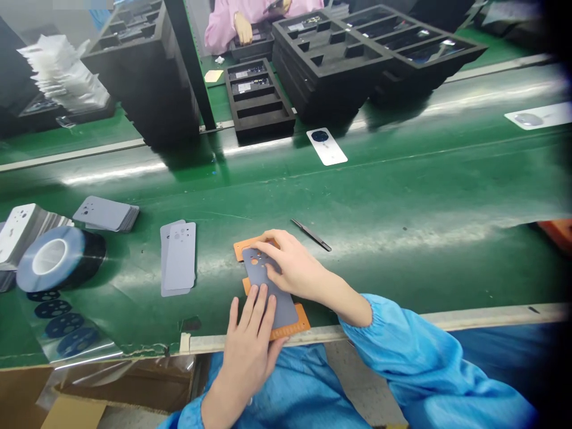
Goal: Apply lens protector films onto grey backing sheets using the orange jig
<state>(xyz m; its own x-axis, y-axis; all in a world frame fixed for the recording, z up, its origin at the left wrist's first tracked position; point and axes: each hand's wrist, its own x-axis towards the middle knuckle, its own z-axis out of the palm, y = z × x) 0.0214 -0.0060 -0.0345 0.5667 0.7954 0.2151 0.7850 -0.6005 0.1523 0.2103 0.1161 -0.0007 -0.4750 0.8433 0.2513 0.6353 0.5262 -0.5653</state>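
Note:
A grey phone back panel (282, 305) with camera holes near its top lies on an orange jig (298, 320) at the front edge of the bench. My left hand (250, 333) rests on the panel, its fingers stretched flat over the left side and its thumb by the jig's lower edge. Curled over the panel's upper end, my right hand (292, 262) has its index finger at the top left corner and its thumb beside the camera holes. Black tweezers (311, 235) lie just beyond my right hand. Two overlapping grey panels (180, 262) lie to the left.
Further left are a stack of grey panels (105, 214), white panels (20, 232) and a film roll (53, 259) with dark stickers. A white phone back (327, 147) lies on the green surface (402, 190). Black trays (330, 65) stand opposite, near a co-worker's hand (243, 28).

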